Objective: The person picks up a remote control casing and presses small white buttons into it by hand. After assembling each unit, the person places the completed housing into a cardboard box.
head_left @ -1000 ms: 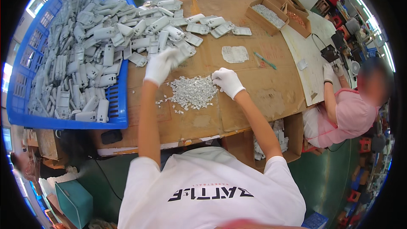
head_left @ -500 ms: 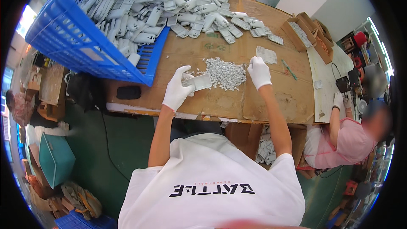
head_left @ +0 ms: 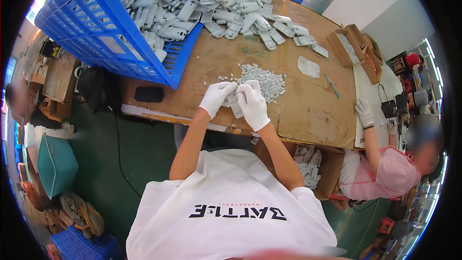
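Both of my hands wear white gloves and meet just in front of a heap of small silvery pieces on the cardboard-covered table. A pale grey plastic casing, thin and oblong, is held by my left hand, whose fingers are closed on its upper end. Against that same end, my right hand is closed in a pinch; whatever its fingertips hold is hidden. Farther off lies a large pile of similar casings, spilling out of a tipped blue crate.
A green pen and a crumpled white paper lie to the right. Small cardboard boxes stand at the far right, and a black pouch at the left. Below the table edge sits a carton of casings. A co-worker sits at right.
My right hand has come left and nearer from beside the small pieces to the casing. My left hand has moved slightly right with the casing. The co-worker's gloved hand has reached onto the table.
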The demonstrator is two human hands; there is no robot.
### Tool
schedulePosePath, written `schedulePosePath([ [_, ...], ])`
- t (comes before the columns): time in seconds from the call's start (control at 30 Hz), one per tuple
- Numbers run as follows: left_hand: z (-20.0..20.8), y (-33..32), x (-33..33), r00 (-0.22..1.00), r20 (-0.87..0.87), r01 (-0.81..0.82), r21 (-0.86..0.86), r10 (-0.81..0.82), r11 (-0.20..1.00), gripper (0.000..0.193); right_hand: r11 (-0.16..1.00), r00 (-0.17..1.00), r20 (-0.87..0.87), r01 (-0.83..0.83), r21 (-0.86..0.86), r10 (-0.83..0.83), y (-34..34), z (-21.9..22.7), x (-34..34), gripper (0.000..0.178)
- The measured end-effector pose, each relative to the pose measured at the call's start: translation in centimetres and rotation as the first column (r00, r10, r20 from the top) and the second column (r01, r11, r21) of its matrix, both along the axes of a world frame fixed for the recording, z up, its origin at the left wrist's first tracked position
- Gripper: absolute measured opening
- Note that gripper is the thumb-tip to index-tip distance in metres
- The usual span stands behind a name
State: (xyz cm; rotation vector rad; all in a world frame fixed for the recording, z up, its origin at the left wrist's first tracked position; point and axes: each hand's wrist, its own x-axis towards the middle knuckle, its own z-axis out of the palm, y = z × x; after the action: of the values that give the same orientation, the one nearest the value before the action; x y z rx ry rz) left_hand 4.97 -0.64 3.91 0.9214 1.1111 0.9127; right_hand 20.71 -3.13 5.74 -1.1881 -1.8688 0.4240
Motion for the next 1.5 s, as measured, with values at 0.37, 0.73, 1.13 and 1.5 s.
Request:
schedulePosePath([
  [0.37,1.0,0.3,2.0,0.963,-0.213,-0.129,0.17,0.164,0.977,0.033,0.98,0.981,0.122,0.132,0.152,-0.151,1.1,-0.2,-0.4,0.013],
  [0.73,3.1,-0.7,1.7,0.773,-0.582,0.106,0.511,0.253,0.853,0.024,0.977,0.983,-0.087,0.145,-0.159,-0.16,1.6,1.4,0.1,0.039],
  [1.13,2.7,-1.6,2.5,0.893,-0.363,-0.083,0.446,0.264,0.891,0.029,0.965,0.98,-0.124,0.121,-0.231,-0.153,0.4,2.1,-0.2,0.026],
  [1.5,3.2,-2.3,2.7,0.92,-0.273,-0.143,0.437,0.282,0.888,0.03,0.876,0.962,-0.235,0.009,-0.482,-0.139,0.4,1.2,0.3,0.032],
])
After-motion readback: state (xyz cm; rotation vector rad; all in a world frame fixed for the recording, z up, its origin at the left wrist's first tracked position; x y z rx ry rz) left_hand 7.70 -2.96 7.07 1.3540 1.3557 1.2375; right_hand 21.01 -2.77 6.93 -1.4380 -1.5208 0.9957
